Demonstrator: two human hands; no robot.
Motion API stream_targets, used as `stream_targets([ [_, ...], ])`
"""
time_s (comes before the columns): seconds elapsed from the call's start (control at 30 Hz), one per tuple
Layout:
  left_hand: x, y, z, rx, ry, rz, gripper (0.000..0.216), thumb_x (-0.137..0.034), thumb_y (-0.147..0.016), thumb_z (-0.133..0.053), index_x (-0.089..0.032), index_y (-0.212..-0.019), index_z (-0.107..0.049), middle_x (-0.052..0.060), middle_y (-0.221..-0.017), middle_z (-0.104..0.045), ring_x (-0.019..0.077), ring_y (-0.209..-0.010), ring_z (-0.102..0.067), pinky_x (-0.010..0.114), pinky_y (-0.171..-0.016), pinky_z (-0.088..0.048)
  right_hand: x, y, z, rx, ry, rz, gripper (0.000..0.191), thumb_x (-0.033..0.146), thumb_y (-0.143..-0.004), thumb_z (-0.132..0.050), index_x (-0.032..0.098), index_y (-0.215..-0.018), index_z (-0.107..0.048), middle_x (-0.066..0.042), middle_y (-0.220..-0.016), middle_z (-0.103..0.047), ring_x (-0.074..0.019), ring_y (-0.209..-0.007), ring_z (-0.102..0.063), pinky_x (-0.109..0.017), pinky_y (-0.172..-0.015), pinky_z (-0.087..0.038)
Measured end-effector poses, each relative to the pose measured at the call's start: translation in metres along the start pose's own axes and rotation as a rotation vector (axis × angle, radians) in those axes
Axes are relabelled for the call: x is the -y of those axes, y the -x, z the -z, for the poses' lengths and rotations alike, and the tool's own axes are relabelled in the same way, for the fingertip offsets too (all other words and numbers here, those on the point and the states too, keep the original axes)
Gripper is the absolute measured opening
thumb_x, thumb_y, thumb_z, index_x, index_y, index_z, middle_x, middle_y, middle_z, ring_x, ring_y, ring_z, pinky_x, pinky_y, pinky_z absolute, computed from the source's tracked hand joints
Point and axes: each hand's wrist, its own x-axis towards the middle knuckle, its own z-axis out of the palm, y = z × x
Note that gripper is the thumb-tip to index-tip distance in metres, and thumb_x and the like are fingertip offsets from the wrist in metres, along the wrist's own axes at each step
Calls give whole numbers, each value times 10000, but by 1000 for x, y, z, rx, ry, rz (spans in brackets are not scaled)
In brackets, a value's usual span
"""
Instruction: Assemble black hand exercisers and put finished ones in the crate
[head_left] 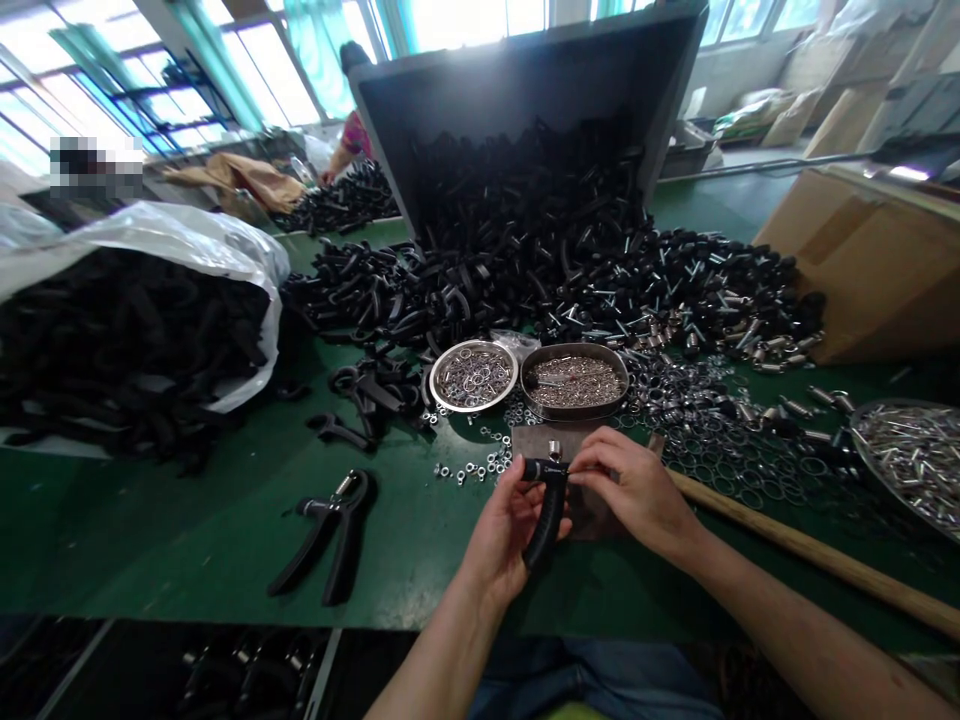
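Note:
My left hand [504, 530] is wrapped round a black curved hand-grip handle [553, 515], held above a metal plate [600, 515]. A short silver metal piece sticks up from the handle's top end. My right hand [626, 490] is closed in a pinch against the right side of that top end; whatever is between the fingertips is too small to make out. To the left, an assembled hand gripper [330, 535] with two black handles and a spring lies on the green table [187, 540]. Small nuts [472, 470] are scattered beside my left hand.
A round dish [474, 408] of rings and an oval tin [574, 412] of small metal parts stand ahead. Behind them, black handles spill from a grey bin [525, 80]. A wooden stick [810, 545] lies right, near a metal bowl [862, 470]. A white bag [255, 240] stands left, a cardboard box [885, 260] right.

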Motion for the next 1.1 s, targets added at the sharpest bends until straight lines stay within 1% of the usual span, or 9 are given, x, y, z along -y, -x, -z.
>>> stream_targets([
  [0.2, -4, 0, 2, 0, -287, -104, 431, -474, -755, -634, -125, -1008, -635, 70, -857, -639, 149, -711, -600, 277, -625, -532, -7, -1, 4, 93, 106, 62, 87, 150, -819, -564, 196, -746, -579, -22, -812, -594, -145, -781, -565, -266, -693, -445],
  [0.33, -20, -1, 3, 118, -767, -256, 446, -395, -701, -701, -153, -1070, -634, 79, -986, -662, 203, -889, -604, 313, -809, -472, -23, -7, 9, 202, 475, 406, 103, 204, -881, -494, 186, -859, -593, -42, -815, -619, -151, -753, -540, -276, -636, -374],
  [0.43, -25, -5, 5, 113, -1260, -481, 532, -405, -653, -734, -175, -1117, -613, 85, -1065, -646, 249, -990, -571, 373, -894, -427, -36, -11, 7, 277, 768, 708, 223, 181, -917, -409, 193, -818, -608, -27, -716, -609, -139, -661, -499, -300, -572, -287],
  [0.57, -16, -5, 12, 115, -1805, -734, 620, -444, -638, -737, -190, -1178, -567, 79, -1047, -634, 268, -1002, -538, 407, -892, -420, -47, -11, 4, 259, 859, 867, 220, 162, -908, -424, 186, -788, -606, -9, -658, -581, -130, -611, -466, -307, -558, -253],
  [0.67, -8, -1, 16, 110, -1972, -799, 626, -415, -654, -737, -227, -1213, -528, 54, -1042, -629, 258, -994, -525, 395, -865, -428, -48, -1, 14, 247, 864, 764, 180, 182, -910, -434, 178, -880, -612, -21, -714, -595, -142, -658, -488, -294, -580, -286],
  [0.8, -3, 2, 18, 17, -1977, -795, 626, -428, -626, -758, -231, -1172, -525, 41, -1058, -623, 258, -1011, -513, 393, -853, -425, -56, 36, 48, 116, 945, 310, 182, 288, -901, -468, 177, -946, -606, -70, -891, -616, -183, -798, -535, -286, -651, -364],
  [0.9, -2, 2, 18, -54, -1971, -768, 575, -459, -596, -769, -208, -1073, -567, 56, -1037, -611, 263, -1003, -517, 392, -837, -427, -76, 74, 70, 91, 1019, 33, 311, 459, -869, -477, 179, -932, -596, -83, -873, -595, -217, -805, -545, -307, -650, -406],
  [1.0, -3, 1, 17, -83, -1983, -760, 569, -471, -586, -769, -214, -1058, -582, 57, -1035, -594, 257, -984, -524, 387, -827, -430, -94, 100, 79, 83, 1044, -93, 371, 501, -879, -420, 167, -867, -584, -89, -823, -588, -229, -773, -558, -333, -664, -431],
  [1.1, -3, 1, 17, -86, -1978, -767, 570, -476, -577, -771, -225, -1056, -590, 48, -1026, -584, 251, -979, -525, 375, -820, -432, -88, 98, 79, 33, 1088, -132, 357, 443, -906, -380, 149, -861, -578, -108, -826, -615, -247, -748, -589, -353, -647, -432],
])
